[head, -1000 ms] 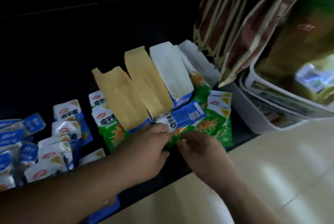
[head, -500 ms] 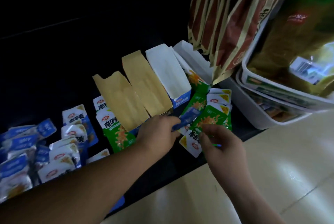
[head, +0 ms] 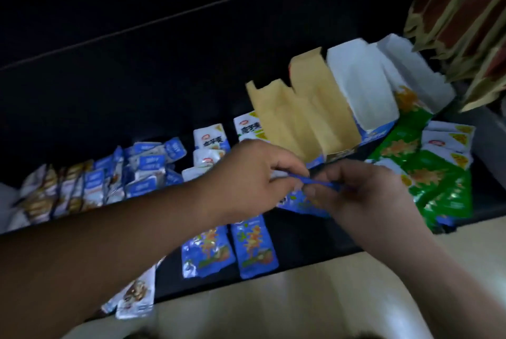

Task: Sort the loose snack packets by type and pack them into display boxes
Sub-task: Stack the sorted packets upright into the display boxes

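Observation:
My left hand (head: pixel 254 174) and my right hand (head: pixel 364 196) meet at the middle of the dark shelf, and both pinch a blue snack packet (head: pixel 304 201) by its top edge. Just behind the hands stand open display boxes: two tan ones (head: pixel 298 117) and two white ones (head: pixel 361 84). Green packets (head: pixel 432 174) lie in a heap to the right of my right hand. Two blue packets (head: pixel 232 248) lie flat below the hands. A row of blue-and-white packets (head: pixel 115 174) runs to the left.
Brown and gold hanging bags (head: pixel 465 15) crowd the upper right corner. The dark shelf (head: pixel 315 245) ends at a front edge above the pale floor (head: pixel 273 308). A few white packets (head: pixel 134 297) lie at that edge near my left forearm.
The view has swung left, so more of the blue-and-white row shows. My right hand has come in to pinch the blue packet that my left hand held.

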Available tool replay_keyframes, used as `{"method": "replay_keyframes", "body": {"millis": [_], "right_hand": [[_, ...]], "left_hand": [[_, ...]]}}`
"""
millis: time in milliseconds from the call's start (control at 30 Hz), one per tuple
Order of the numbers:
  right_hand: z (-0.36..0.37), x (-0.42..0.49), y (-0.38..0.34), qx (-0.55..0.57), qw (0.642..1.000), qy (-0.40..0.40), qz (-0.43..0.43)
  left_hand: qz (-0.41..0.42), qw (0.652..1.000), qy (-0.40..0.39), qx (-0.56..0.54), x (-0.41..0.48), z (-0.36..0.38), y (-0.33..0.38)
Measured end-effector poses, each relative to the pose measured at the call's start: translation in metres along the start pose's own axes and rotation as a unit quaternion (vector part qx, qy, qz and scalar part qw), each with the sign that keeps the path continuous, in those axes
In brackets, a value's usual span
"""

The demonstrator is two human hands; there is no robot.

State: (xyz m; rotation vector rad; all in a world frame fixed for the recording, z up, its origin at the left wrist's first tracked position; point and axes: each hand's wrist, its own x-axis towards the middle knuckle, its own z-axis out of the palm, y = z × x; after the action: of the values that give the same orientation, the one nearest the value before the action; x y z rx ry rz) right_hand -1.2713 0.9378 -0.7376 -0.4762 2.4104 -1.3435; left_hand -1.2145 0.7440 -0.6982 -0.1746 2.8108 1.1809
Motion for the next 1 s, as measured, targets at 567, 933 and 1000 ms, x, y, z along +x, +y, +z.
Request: {"method": "replay_keyframes", "body": {"millis": [567, 933, 1000], "right_hand": [[0.147, -0.048, 0.003, -0.056, 0.994, -0.091, 0.039], [0.172, -0.047, 0.009, 0.026, 0.989, -0.147, 0.017], [0.169, -0.047, 0.015, 0.007, 0.994, -0.106, -0.021]], "left_hand": [[-0.289, 0.931, 0.105, -0.198, -0.108, -0.005, -0.134], [-0.237, 0.953, 0.186, 0.04, -0.102, 0.003, -0.15], [-0.206, 0.96, 0.181, 0.06, -0.107, 0.002, -0.15]]}}
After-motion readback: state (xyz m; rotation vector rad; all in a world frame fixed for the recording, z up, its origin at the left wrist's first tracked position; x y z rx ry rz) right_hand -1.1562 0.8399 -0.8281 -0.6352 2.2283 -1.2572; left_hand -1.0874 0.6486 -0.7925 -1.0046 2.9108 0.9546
